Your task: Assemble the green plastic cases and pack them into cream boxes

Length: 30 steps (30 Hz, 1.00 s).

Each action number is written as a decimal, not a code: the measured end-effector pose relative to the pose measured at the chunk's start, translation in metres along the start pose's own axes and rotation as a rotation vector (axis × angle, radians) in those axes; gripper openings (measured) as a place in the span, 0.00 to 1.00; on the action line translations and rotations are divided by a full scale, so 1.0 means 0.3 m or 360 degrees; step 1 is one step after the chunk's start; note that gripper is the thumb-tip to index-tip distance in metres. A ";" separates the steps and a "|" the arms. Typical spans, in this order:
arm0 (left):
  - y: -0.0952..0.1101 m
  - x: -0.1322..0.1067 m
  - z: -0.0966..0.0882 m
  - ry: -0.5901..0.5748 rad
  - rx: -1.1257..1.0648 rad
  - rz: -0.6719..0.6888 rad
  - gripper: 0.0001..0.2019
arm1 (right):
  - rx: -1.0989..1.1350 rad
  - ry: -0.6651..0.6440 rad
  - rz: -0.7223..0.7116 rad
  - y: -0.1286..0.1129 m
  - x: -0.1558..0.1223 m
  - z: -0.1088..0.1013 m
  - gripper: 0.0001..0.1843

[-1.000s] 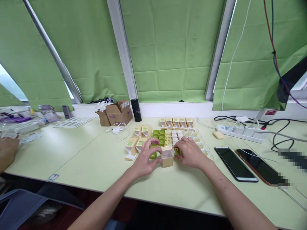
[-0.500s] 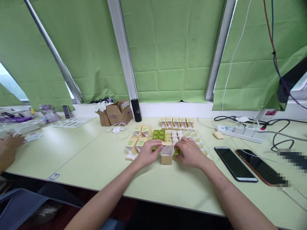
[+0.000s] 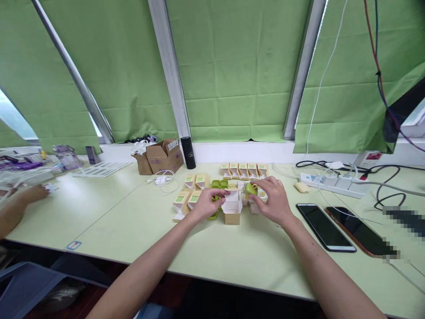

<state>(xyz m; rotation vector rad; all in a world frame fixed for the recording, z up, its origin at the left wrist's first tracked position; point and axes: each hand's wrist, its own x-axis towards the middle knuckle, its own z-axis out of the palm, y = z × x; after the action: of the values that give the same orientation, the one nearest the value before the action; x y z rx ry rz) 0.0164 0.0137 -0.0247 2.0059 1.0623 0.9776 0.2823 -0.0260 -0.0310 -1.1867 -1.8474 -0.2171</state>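
A smooth pale-green desk (image 3: 133, 230) runs under creased green fabric blinds (image 3: 232, 66), with two glossy black phones (image 3: 325, 227) and a white power strip (image 3: 332, 182) off to the right. Near its middle stands a small kraft-card box (image 3: 232, 212), flaps open, white inside; the left hand (image 3: 206, 204) curls its fingers against the left flap, though I cannot tell whether they grip it. Just up and right of the box, off the desk, the right hand (image 3: 272, 201) pinches a small rounded green piece (image 3: 251, 189) in its fingertips.
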 end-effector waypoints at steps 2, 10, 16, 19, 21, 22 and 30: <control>-0.002 0.004 0.007 -0.0021 -0.0006 -0.0015 0.15 | 0.0153 0.0193 0.0007 0.004 0.001 0.003 0.16; -0.030 -0.002 0.017 -0.0123 -0.0097 0.0130 0.25 | 0.0787 0.0152 0.0250 -0.067 -0.006 0.011 0.19; -0.060 -0.003 0.033 -0.0030 -0.0097 0.0151 0.24 | 0.0907 -0.0017 0.0218 -0.101 -0.018 0.035 0.20; -0.076 0.002 0.037 -0.0036 -0.0146 0.0163 0.24 | 0.0874 -0.0098 0.0181 -0.101 -0.019 0.039 0.20; -0.087 0.005 0.035 -0.0037 -0.0146 0.0175 0.24 | 0.0820 -0.0136 0.0159 -0.094 -0.020 0.040 0.20; -0.092 0.006 0.033 -0.0038 -0.0147 0.0181 0.25 | 0.0790 -0.0151 0.0150 -0.090 -0.020 0.039 0.20; -0.110 0.004 0.039 -0.0066 -0.0149 0.0173 0.27 | 0.0523 -0.0248 0.0071 -0.056 -0.018 0.035 0.20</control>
<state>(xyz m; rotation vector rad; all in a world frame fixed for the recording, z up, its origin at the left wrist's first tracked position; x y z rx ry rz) 0.0144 0.0274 -0.0568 2.0156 0.8768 1.0184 0.2634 -0.0324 -0.0360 -1.0356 -1.8993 0.2033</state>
